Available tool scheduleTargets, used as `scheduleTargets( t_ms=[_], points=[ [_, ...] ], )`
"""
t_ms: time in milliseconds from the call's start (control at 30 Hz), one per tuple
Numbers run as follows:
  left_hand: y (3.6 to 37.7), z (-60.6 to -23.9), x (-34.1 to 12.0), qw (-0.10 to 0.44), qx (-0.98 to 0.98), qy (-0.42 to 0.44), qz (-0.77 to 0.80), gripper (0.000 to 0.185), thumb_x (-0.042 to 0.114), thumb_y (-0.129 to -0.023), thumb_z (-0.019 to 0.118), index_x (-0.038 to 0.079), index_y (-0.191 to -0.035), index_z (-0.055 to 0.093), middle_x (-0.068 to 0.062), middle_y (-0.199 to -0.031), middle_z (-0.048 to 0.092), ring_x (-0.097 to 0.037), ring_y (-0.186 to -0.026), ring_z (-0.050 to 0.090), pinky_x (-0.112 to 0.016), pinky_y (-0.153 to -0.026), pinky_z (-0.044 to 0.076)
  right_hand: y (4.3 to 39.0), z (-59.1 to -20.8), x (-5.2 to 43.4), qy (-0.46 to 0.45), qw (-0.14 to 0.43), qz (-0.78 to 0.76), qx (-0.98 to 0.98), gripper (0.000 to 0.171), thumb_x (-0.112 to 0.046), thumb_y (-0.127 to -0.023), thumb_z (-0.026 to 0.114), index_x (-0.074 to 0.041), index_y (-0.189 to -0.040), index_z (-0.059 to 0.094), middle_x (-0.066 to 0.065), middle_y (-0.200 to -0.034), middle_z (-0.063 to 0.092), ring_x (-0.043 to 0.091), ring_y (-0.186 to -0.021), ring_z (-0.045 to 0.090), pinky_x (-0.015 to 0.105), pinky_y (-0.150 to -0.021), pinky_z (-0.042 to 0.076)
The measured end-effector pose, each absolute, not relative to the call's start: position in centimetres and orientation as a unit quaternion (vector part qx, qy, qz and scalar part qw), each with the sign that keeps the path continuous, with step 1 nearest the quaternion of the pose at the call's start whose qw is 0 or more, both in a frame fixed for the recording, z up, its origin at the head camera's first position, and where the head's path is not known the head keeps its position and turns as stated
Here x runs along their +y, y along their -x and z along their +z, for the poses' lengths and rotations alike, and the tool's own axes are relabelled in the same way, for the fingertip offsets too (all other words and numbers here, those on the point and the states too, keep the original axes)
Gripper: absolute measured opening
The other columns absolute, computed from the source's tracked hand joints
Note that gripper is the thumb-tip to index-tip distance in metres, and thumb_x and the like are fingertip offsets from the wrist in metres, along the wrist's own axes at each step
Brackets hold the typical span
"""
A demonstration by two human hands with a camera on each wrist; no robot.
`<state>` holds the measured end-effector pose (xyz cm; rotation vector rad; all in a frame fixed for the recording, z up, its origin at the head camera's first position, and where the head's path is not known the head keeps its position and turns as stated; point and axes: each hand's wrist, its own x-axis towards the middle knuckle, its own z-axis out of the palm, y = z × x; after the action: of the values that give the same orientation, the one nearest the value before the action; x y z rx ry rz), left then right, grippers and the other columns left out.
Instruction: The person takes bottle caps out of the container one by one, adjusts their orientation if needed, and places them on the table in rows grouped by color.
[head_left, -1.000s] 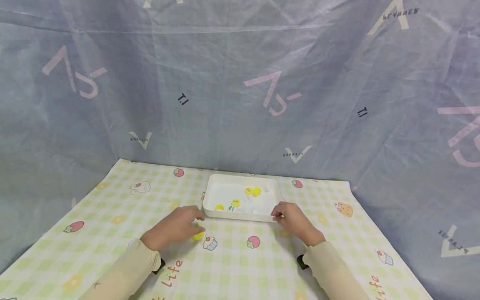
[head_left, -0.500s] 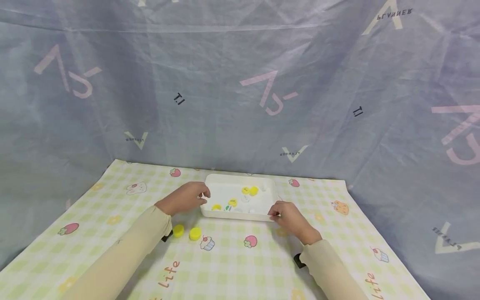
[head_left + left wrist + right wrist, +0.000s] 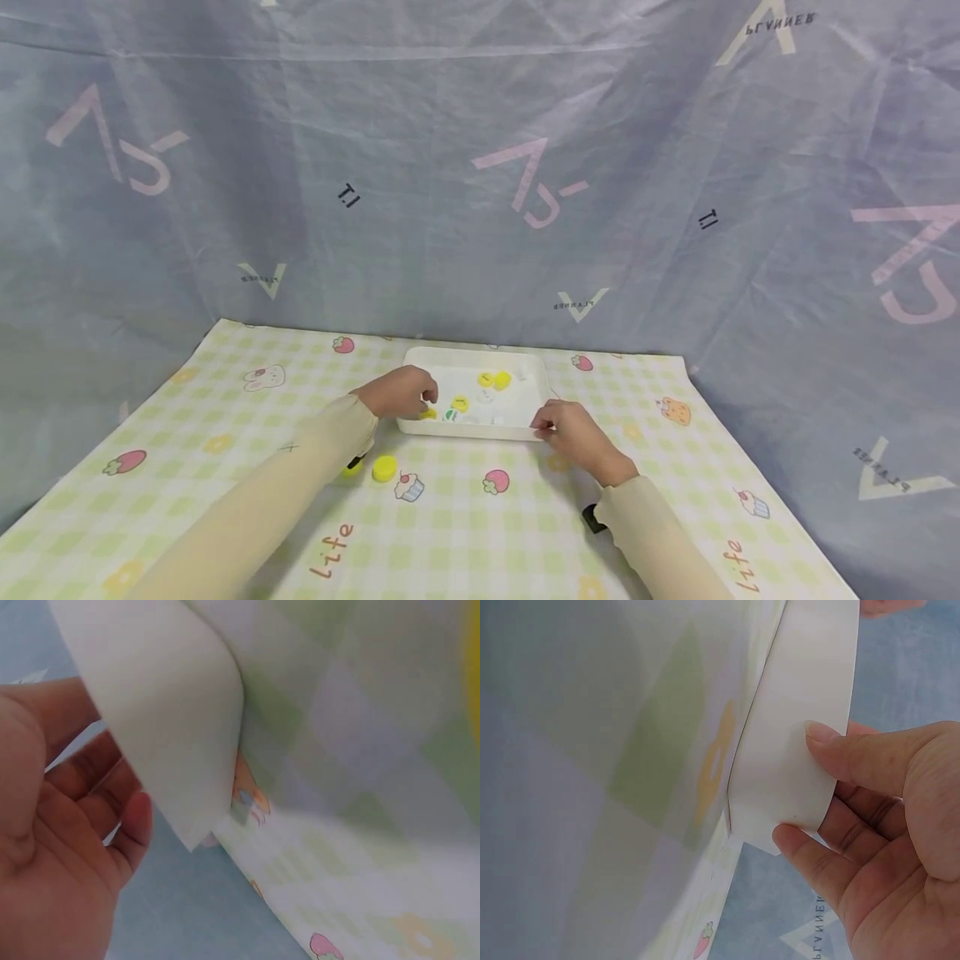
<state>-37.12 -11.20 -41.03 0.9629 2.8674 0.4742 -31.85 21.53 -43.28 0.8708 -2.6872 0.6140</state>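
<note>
A white tray (image 3: 465,431) sits mid-table and holds several yellow caps (image 3: 502,380) and some white ones. My left hand (image 3: 426,398) reaches over the tray's near left corner, fingers loosely bent just above a yellow cap (image 3: 427,413). In the left wrist view the left hand (image 3: 112,795) shows nothing in its palm beside the tray wall (image 3: 172,712). My right hand (image 3: 546,425) pinches the tray's near right corner. The right wrist view shows the thumb (image 3: 825,739) on the tray's outer wall (image 3: 810,667).
One yellow cap (image 3: 385,467) lies on the checked tablecloth (image 3: 225,417) in front of the tray. A second cap (image 3: 352,467) is half hidden by my left sleeve. A grey-blue printed curtain (image 3: 480,167) closes off the back and sides.
My left hand left the table in front of the tray, where two yellow caps now lie, and moved forward into the tray's left corner. The right hand stayed on the tray.
</note>
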Motion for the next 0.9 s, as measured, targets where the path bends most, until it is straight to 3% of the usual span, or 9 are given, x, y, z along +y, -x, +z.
scheduleTargets(
  t_ms=[400, 700, 900],
  points=[
    [37.7, -42.3, -10.1, 0.052, 0.945, -0.299, 0.119, 0.018, 0.000, -0.092, 0.065, 0.015, -0.084, 0.071, 0.005, -0.081, 0.064, -0.012, -0.075, 0.054, -0.033, -0.076, 0.049, 32.0, -43.3, 21.6, -0.299, 0.125, 0.211, -0.922, 0.014, 0.002, -0.084, 0.075, -0.011, -0.082, 0.075, -0.005, -0.081, 0.065, 0.009, -0.075, 0.061, 0.027, -0.070, 0.054],
    [36.8, -41.7, -10.4, 0.039, 0.937, -0.321, 0.135, 0.025, -0.009, -0.090, 0.059, 0.012, -0.086, 0.072, 0.002, -0.085, 0.067, -0.012, -0.074, 0.054, -0.033, -0.075, 0.049, 32.1, -43.3, 21.7, -0.293, 0.121, 0.211, -0.925, 0.014, 0.002, -0.084, 0.075, -0.011, -0.082, 0.075, -0.006, -0.080, 0.064, 0.009, -0.075, 0.061, 0.026, -0.069, 0.053],
    [36.9, -41.6, -10.6, 0.034, 0.932, -0.328, 0.152, 0.023, -0.008, -0.089, 0.058, 0.006, -0.094, 0.076, -0.004, -0.097, 0.071, -0.016, -0.085, 0.060, -0.035, -0.082, 0.051, 32.1, -43.3, 21.7, -0.294, 0.121, 0.213, -0.924, 0.014, 0.002, -0.084, 0.075, -0.012, -0.083, 0.075, -0.006, -0.081, 0.065, 0.009, -0.076, 0.062, 0.027, -0.070, 0.054]
  ],
)
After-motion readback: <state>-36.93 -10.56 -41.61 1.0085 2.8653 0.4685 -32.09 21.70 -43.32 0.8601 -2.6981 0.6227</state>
